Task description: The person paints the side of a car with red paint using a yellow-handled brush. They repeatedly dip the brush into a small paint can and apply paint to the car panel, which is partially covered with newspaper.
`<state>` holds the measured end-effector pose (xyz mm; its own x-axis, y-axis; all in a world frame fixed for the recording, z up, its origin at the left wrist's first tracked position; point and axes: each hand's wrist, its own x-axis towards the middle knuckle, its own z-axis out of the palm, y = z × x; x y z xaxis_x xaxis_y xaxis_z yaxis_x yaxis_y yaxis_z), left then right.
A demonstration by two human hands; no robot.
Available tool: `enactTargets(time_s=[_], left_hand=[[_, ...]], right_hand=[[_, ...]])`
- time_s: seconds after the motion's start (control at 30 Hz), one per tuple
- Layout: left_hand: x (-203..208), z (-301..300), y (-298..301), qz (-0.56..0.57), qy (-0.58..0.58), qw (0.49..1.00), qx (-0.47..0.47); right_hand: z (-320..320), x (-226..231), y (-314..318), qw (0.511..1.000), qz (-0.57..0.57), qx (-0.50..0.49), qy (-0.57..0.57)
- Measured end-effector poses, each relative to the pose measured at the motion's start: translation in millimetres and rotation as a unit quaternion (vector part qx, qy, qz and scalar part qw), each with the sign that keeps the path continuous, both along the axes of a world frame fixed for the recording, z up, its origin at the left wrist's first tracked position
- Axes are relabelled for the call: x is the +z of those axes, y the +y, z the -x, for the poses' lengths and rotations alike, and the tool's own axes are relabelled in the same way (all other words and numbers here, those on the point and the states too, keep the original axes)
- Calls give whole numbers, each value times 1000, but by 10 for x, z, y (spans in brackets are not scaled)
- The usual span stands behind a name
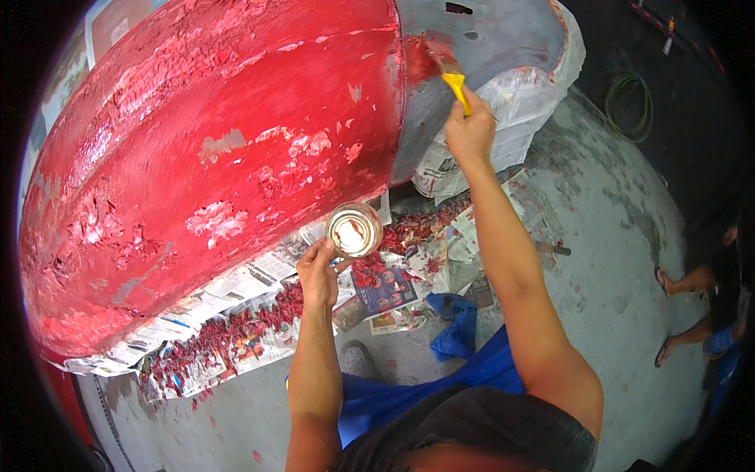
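Observation:
My right hand (472, 130) is closed around the yellow handle of a paintbrush (454, 80), whose bristles rest on a bare grey panel (487, 47) beside a wet red smear (419, 61). Low in front of me, my left hand (318, 271) grips a round, open container (355, 230) by its side. Something pale and shiny shows inside it; whether the wall is glass or metal I cannot tell. Left of the brush spreads a large curved red car body panel (314, 94), its paint wrinkled, blistered and flaking in patches down to grey.
Newspaper (244, 279) strewn with red paint flakes lies along the panel's lower edge. More paper (515, 98) masks the grey panel's side. On the concrete floor are a blue cloth (454, 324) and a scraper-like tool (553, 248). A coiled hose (629, 106) and another person's feet (668, 283) appear at right.

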<state>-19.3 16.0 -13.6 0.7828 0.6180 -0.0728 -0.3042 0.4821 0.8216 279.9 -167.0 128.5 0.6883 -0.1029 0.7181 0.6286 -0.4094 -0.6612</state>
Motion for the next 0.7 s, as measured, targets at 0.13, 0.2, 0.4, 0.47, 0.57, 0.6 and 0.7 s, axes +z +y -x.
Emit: enactTargets(time_s=[0.13, 0.2, 0.4, 0.47, 0.57, 0.6, 0.7], left_hand=[[-13, -55, 12, 9, 25, 1000, 8], [-40, -86, 8, 22, 42, 999, 9], [-2, -129, -76, 37, 100, 994, 21], [38, -132, -101, 18, 115, 993, 19], [54, -119, -119, 1, 126, 992, 21], [44, -114, -123, -2, 127, 992, 23], [-1, -95, -76, -46, 170, 984, 30]], right_hand=[[468, -165, -375, 982, -102, 133, 91], [742, -289, -542, 986, -12, 163, 30], [1271, -757, -705, 932, 203, 299, -15], [1316, -859, -700, 916, 230, 328, -22], [1352, -942, -722, 898, 286, 333, -30], [1347, -951, -730, 893, 305, 329, -41], [1299, -925, -789, 873, 357, 329, -49]])
